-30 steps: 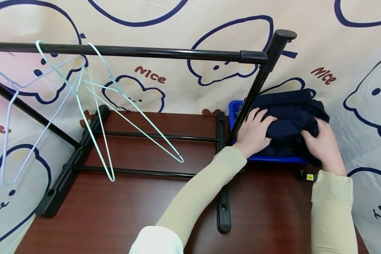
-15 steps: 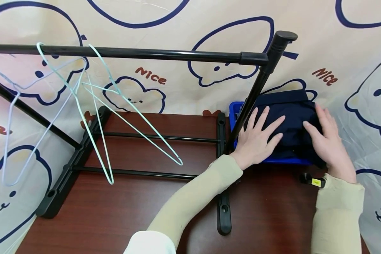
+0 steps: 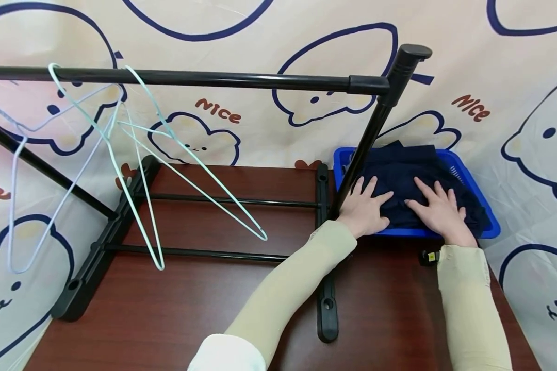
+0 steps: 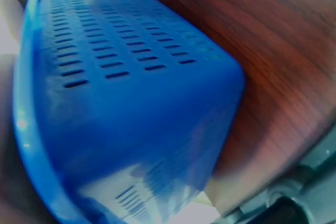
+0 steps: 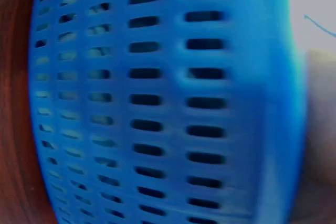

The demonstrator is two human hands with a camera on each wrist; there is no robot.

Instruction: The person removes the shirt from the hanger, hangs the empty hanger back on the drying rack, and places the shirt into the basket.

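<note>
Dark navy cloth [image 3: 399,165] lies bunched inside a blue plastic basket [image 3: 475,188] at the right of the head view. On the cloth's left part rests my left hand [image 3: 364,208], fingers spread, close to the rack's upright. My right hand [image 3: 438,211] presses on the cloth's right part with its fingers extended. Both wrist views are filled mostly by the slotted outer wall of the basket, [image 4: 121,77] in the left one and as a wall [image 5: 147,98] in the right one. What kind of garment the cloth is cannot be made out.
A black rack with a top rail [image 3: 213,78] and a slanted upright [image 3: 371,129] stands left of the basket. Pale wire hangers [image 3: 134,216] hang from the rail. Patterned fabric [image 3: 260,31] covers the back and sides of the brown table [image 3: 376,309].
The cloth has sunk lower into the basket, so its right rim now shows. My right hand has let go of the cloth's edge and moved left onto it; my left hand stays near the upright.
</note>
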